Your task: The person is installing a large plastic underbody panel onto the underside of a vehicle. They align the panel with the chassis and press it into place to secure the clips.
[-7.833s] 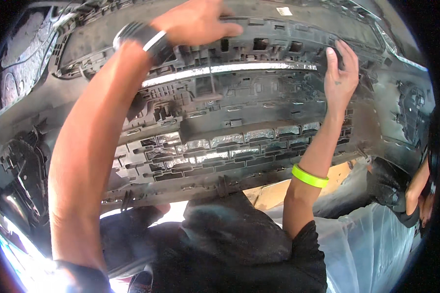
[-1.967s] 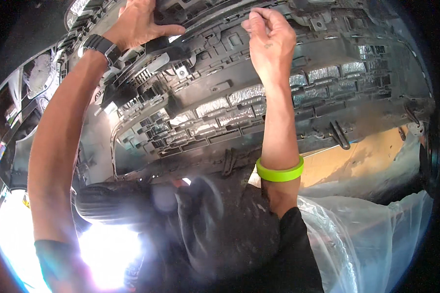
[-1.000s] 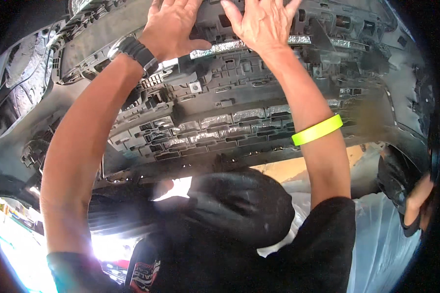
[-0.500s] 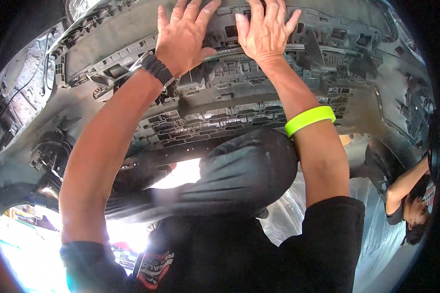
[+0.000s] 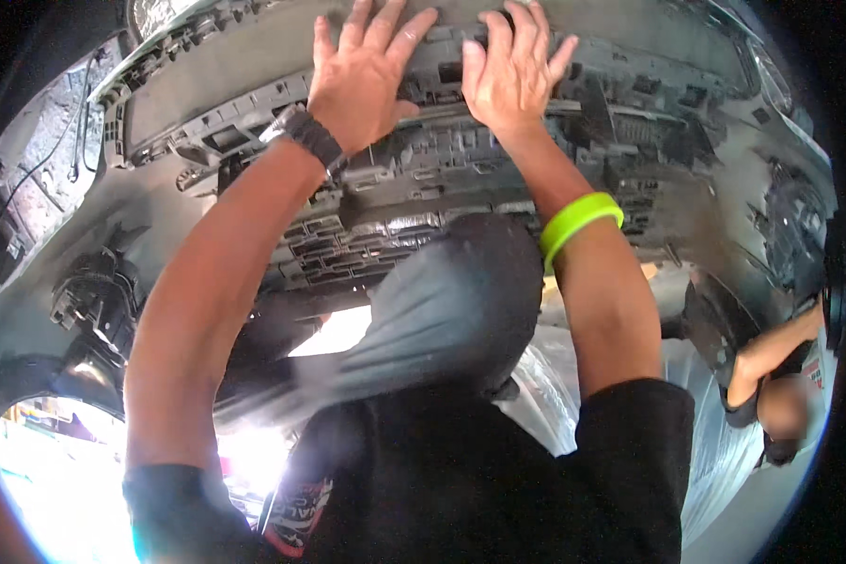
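A large dark car bumper, its inner side showing, spans the upper half of the view. Both palms lie against it near its upper middle. My left hand is flat with the fingers spread and the thumb pointing right; a black watch is on that wrist. Beside it, my right hand presses down with its fingers apart and slightly bent. A bright yellow-green band circles the right forearm. Slotted grille openings run across the bumper below the hands. My raised knee, in dark trousers, touches or nearly touches its lower part.
Another person is at the right edge, an arm stretched toward the bumper's right end. Clear plastic sheeting hangs at the lower right. A cable runs at the far left. Strong light glares at the lower left.
Both hands stay on the bumper, now slightly lower in the view. My knee has shifted left and up. The other person at the right has moved slightly left.
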Available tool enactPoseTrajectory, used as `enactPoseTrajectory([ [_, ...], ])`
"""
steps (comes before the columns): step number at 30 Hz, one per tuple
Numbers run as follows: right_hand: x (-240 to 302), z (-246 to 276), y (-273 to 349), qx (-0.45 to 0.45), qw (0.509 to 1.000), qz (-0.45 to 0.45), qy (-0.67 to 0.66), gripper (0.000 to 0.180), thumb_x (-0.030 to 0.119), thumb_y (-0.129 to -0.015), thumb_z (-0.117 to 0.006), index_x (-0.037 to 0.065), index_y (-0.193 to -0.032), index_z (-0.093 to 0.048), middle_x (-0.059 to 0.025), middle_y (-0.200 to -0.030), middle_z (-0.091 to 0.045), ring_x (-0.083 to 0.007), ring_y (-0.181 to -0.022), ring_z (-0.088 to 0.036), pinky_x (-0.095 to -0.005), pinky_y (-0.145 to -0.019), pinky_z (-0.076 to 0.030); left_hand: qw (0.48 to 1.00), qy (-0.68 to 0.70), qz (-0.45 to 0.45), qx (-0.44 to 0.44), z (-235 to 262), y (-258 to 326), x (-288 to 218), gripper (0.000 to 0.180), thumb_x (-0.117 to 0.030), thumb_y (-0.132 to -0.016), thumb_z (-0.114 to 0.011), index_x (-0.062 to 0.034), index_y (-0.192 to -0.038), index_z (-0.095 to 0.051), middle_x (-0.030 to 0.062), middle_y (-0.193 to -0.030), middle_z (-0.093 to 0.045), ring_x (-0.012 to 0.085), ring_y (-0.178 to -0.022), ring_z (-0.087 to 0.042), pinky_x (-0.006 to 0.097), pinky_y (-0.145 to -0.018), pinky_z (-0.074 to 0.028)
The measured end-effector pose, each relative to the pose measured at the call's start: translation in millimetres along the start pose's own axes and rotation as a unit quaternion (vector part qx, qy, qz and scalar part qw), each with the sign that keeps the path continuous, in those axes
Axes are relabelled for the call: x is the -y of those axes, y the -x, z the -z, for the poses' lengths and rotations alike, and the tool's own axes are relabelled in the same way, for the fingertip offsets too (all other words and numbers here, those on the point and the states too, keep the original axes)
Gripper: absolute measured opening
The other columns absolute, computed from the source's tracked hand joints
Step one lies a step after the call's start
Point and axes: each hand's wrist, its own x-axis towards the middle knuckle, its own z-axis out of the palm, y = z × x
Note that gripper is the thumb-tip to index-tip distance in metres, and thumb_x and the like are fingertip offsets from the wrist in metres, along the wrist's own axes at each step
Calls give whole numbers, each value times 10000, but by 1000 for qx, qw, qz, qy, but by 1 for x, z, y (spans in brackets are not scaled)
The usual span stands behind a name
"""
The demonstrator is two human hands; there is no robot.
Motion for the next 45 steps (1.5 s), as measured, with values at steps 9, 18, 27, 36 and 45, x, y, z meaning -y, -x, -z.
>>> enactPoseTrajectory([
  [9, 24, 4, -3, -17, 999, 24, 23, 538, 293, -970, -620, 30, -1415, -470, -248, -1499, -351, -456, -1478, -279, -757, -1171, -54, 999, -18, -19, -19, -13, 6, 12, 1168, -433, -797, -842, -129, -1657, -112, 171, -1695, -194, 419, -1535, -230, 631, -1208, -238],
  [18, 30, -21, -3, -23, 992, 122, 14, 529, 326, -955, -559, 60, -1408, -493, -221, -1405, -441, -426, -1386, -406, -717, -1190, -132, 924, 216, -173, -263, -61, 5, 53, 867, -291, -888, -764, -36, -1588, -321, 238, -1611, -359, 412, -1478, -352, 565, -1201, -296],
  [27, 31, -17, -4, -68, 985, 159, 8, 512, 397, -1007, -458, 26, -1352, -529, -228, -1343, -502, -426, -1338, -471, -667, -1192, -182, 908, 16, 138, -396, -77, 69, 63, 595, -116, -895, -682, -108, -1456, -484, 143, -1464, -493, 369, -1398, -431, 672, -1179, -220],
  [36, 24, -22, 4, 2, 982, 188, 30, 539, 410, -979, -577, 93, -1411, -513, -179, -1442, -465, -399, -1418, -414, -696, -1189, -132, 901, 14, 163, -402, -80, 60, 59, 517, -187, -935, -621, -129, -1439, -522, 109, -1426, -548, 321, -1355, -481, 628, -1167, -209],
  [45, 32, -29, 8, -35, 985, 167, 27, 348, 281, -927, -704, 143, -1237, -628, -116, -1272, -597, -309, -1270, -578, -664, -1124, -321, 888, -61, 183, -418, -89, 61, 60, 425, -292, -951, -655, -131, -1344, -636, 88, -1331, -653, 285, -1225, -598, 541, -1121, -335],
])
